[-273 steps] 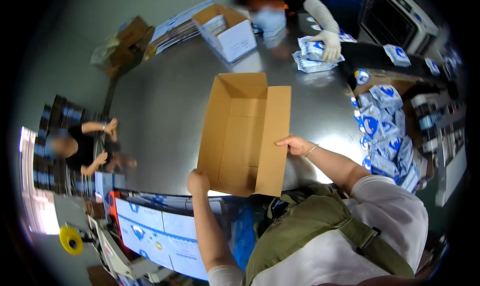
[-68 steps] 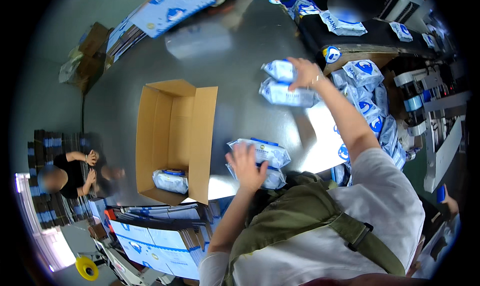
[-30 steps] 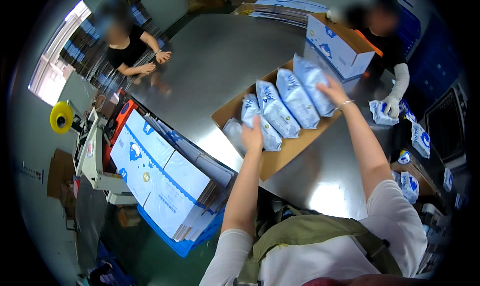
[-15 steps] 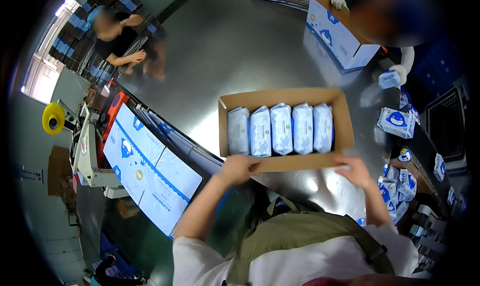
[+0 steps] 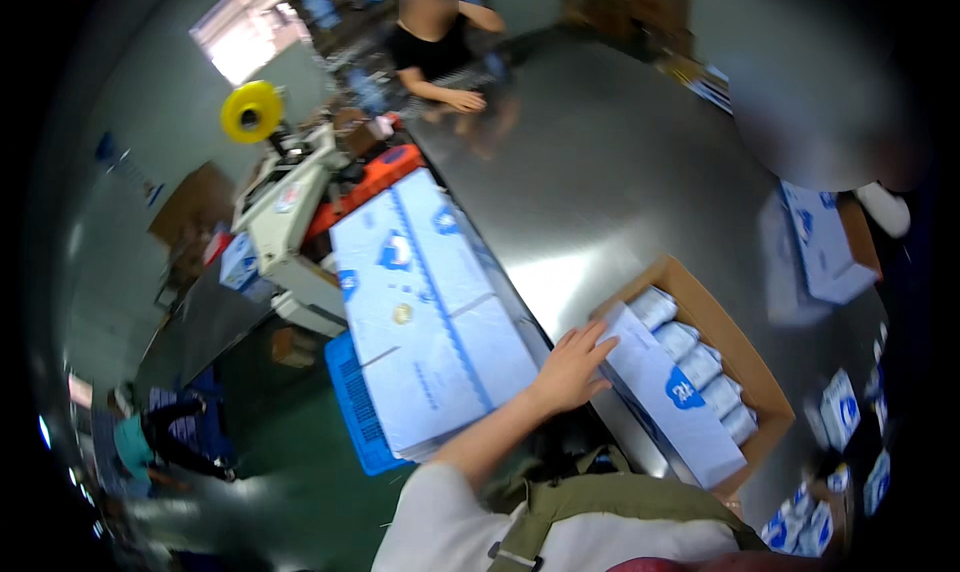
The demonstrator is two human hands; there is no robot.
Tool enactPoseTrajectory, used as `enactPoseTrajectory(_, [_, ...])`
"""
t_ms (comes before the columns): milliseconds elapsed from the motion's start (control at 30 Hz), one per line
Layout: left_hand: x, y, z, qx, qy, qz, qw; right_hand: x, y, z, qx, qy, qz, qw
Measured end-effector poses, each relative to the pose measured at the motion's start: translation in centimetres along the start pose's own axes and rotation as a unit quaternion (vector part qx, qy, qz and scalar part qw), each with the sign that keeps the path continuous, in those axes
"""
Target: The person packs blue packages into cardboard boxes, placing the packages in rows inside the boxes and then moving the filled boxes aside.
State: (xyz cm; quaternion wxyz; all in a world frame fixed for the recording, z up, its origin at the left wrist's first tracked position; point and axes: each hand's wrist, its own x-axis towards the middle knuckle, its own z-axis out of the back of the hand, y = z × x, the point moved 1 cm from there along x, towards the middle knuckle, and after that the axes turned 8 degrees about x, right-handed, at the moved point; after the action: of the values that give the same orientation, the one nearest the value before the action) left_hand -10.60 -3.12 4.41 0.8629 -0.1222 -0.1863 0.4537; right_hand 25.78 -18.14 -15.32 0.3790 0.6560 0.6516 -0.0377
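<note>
An open cardboard box (image 5: 755,372), white and blue outside and brown inside, stands at an angle on the metal table at right of centre. A row of several white-and-blue soft packs (image 5: 700,365) lies in it. My left hand (image 5: 572,372) is at the box's near left corner, fingers spread and open, with the fingertips at the top edge of its printed side; whether they touch it is hard to tell through the blur. My right hand does not show; the box and the picture's lower edge leave only my left arm visible.
Left of my arm, flat printed cartons (image 5: 430,312) are stacked above a blue crate (image 5: 365,412). Behind them stands a tape machine (image 5: 290,212) with a yellow roll (image 5: 251,112). Loose packs (image 5: 800,522) lie at right. Co-workers are at the far side, the right and lower left.
The view has swung left, so things appear shifted right. The box now sits turned at an angle. My left hand has opened along its edge; my right hand has gone from sight.
</note>
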Motion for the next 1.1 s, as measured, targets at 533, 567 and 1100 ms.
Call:
enactPoseTrajectory(533, [-28.3,13.8,4.0,-0.067,-0.221,0.594,0.77,12.6,-22.2,-37.3,-0.578,0.314,-0.065,0.751])
enactPoseTrajectory(567, [-26.8,13.5,4.2,-0.019,-0.228,0.593,0.772,13.0,-24.3,-36.3,-0.586,0.355,-0.101,0.721])
enactPoseTrajectory(1100, [-12.5,-6.1,-0.1,-0.37,-0.076,-0.034,0.925,6.2,6.6,-30.0,0.031,0.226,0.261,0.938])
